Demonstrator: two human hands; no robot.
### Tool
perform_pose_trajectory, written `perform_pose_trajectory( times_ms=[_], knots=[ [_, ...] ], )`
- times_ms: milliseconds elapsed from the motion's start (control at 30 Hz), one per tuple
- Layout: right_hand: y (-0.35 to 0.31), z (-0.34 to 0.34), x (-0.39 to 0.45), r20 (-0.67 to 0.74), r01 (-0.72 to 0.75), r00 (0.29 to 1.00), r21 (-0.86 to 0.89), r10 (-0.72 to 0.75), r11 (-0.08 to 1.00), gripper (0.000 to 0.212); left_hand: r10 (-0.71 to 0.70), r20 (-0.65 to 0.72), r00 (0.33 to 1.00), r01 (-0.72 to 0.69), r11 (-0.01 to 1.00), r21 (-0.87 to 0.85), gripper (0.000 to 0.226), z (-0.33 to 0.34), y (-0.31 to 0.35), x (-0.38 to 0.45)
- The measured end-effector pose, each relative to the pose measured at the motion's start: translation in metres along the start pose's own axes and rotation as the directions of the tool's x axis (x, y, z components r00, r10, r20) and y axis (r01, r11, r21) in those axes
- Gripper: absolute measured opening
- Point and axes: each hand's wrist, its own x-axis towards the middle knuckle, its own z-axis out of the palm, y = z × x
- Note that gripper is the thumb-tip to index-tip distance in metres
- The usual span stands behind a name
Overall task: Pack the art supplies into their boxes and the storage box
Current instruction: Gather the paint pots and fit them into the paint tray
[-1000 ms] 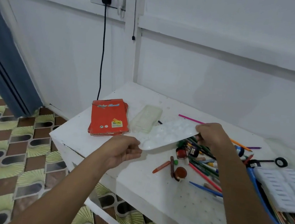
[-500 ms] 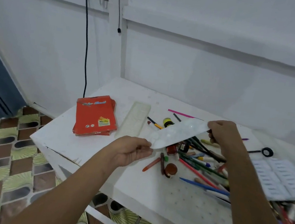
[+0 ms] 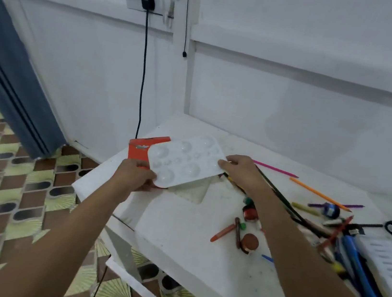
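A: Delta from half a second back: palette [image 3: 186,161] was edge-on over the pencil pile, now turned well-side up and shifted left over the orange box [image 3: 145,146]. Head has swung left too.

B: Grip state?

A: Left hand [image 3: 133,174] has fingers curled under the near-left corner, thumb on top. Right hand [image 3: 242,171] pinches the far-right edge, fingers bent over the rim. Both carry it; palette is off the table [image 3: 193,233], tilted down toward the left hand.

B: How to finish the step?

A: My read: level it first. It looks like thin moulded plastic, so keep two-point support and don't twist. If it goes with the orange box, square its long side to the box before lowering. That box is half hidden under the palette, so I can't tell whether it's open.

B: Risks?

A: Clear plastic case [image 3: 191,190] lies directly below the right edge; avoid landing on it. Loose crayon [image 3: 223,232] and round pot [image 3: 250,242] sit well to the right, with pencils and a blue-rimmed tray [image 3: 390,261] beyond.

B: Room?

A: White painted table in a corner, white panelled walls, socket with a black cable [image 3: 143,70] running down, blue curtain [image 3: 11,77] left, patterned tile floor [image 3: 8,185].
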Motion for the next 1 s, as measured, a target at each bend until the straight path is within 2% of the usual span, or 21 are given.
perform_pose_trajectory(
  times_ms=[167, 267, 367, 433, 500, 567, 633, 733, 800, 900, 1000],
  knots=[
    [-0.017, 0.064, 0.019, 0.052, 0.074, 0.997, -0.192, -0.065, 0.979, 0.014, -0.06, -0.162, 0.985, 0.076, 0.993, 0.092, 0.019, -0.041, -0.027, 0.01],
    [-0.016, 0.082, 0.021, 0.063, 0.066, 0.997, -0.196, -0.054, 0.978, 0.026, -0.094, -0.22, 0.971, 0.112, 0.991, 0.071, 0.029, -0.049, -0.04, 0.012],
    [-0.011, 0.079, 0.015, 0.076, 0.052, 0.996, -0.205, -0.037, 0.977, 0.047, -0.073, -0.244, 0.967, 0.106, 0.987, 0.123, 0.004, -0.043, -0.043, 0.007],
    [-0.004, 0.068, 0.01, 0.08, 0.042, 0.996, -0.2, -0.027, 0.979, 0.053, -0.027, -0.294, 0.955, 0.101, 0.965, 0.241, 0.011, -0.035, -0.041, 0.003],
    [0.005, 0.053, 0.004, 0.061, 0.047, 0.998, -0.205, -0.035, 0.978, 0.052, 0.092, -0.35, 0.932, 0.055, 0.92, 0.388, 0.042, -0.023, -0.036, -0.005],
    [0.014, 0.033, -0.008, 0.03, 0.053, 0.998, -0.201, -0.048, 0.978, 0.05, 0.227, -0.343, 0.911, -0.047, 0.886, 0.461, 0.057, -0.006, -0.027, -0.014],
    [0.023, 0.01, -0.026, -0.001, 0.061, 0.998, -0.197, -0.062, 0.978, 0.047, 0.309, -0.251, 0.917, -0.148, 0.85, 0.506, 0.054, 0.022, -0.014, -0.021],
    [0.046, -0.035, -0.059, -0.095, 0.066, 0.992, -0.223, -0.089, 0.973, 0.041, 0.361, 0.006, 0.933, -0.302, 0.772, 0.559, 0.046, 0.082, 0.002, -0.031],
    [0.066, -0.071, -0.084, -0.174, 0.029, 0.982, -0.259, -0.076, 0.965, 0.037, 0.364, 0.162, 0.917, -0.39, 0.741, 0.547, 0.04, 0.131, 0.011, -0.046],
    [0.103, -0.131, -0.129, -0.31, -0.099, 0.95, -0.232, 0.023, 0.968, 0.041, 0.401, 0.363, 0.841, -0.537, 0.705, 0.464, 0.03, 0.207, 0.022, -0.073],
    [0.139, -0.187, -0.175, -0.483, -0.223, 0.867, -0.158, 0.121, 0.962, 0.041, 0.395, 0.535, 0.747, -0.639, 0.647, 0.415, 0.032, 0.276, 0.032, -0.098]
  ],
)
